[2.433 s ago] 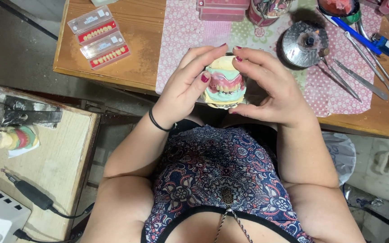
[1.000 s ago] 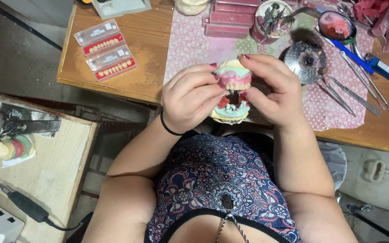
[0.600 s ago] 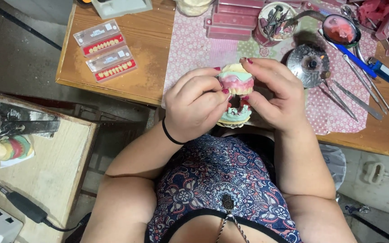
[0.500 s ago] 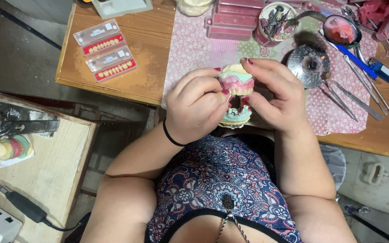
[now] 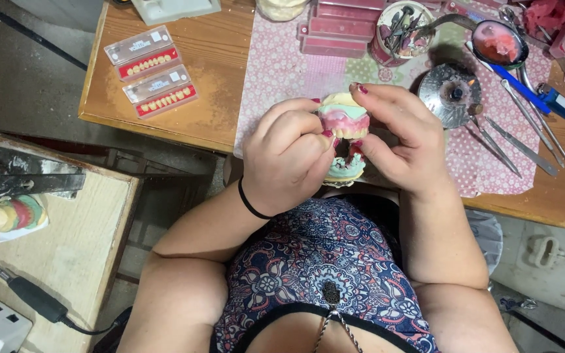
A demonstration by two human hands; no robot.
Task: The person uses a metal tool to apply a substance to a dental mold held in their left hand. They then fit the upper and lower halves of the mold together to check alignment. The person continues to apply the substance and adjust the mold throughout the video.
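A denture model (image 5: 343,121) with pink wax gums, a row of teeth and pale green bases is held up over the front edge of the wooden bench (image 5: 217,78). Its two halves are hinged apart, the lower half (image 5: 346,168) hanging below. My left hand (image 5: 288,153) grips the model's left side with curled fingers. My right hand (image 5: 400,134) clasps its right side, thumb under and fingers over the top.
Two cards of spare teeth (image 5: 153,72) lie on the bench's left part. A floral cloth (image 5: 282,65) carries a round metal burner (image 5: 451,95), metal hand tools (image 5: 505,140), a tool cup (image 5: 400,29) and pink boxes (image 5: 341,29). A side table (image 5: 53,248) stands at left.
The model went from closed between both hands to hinged apart, upper half raised and lower half hanging. Both hands shifted slightly up toward the bench.
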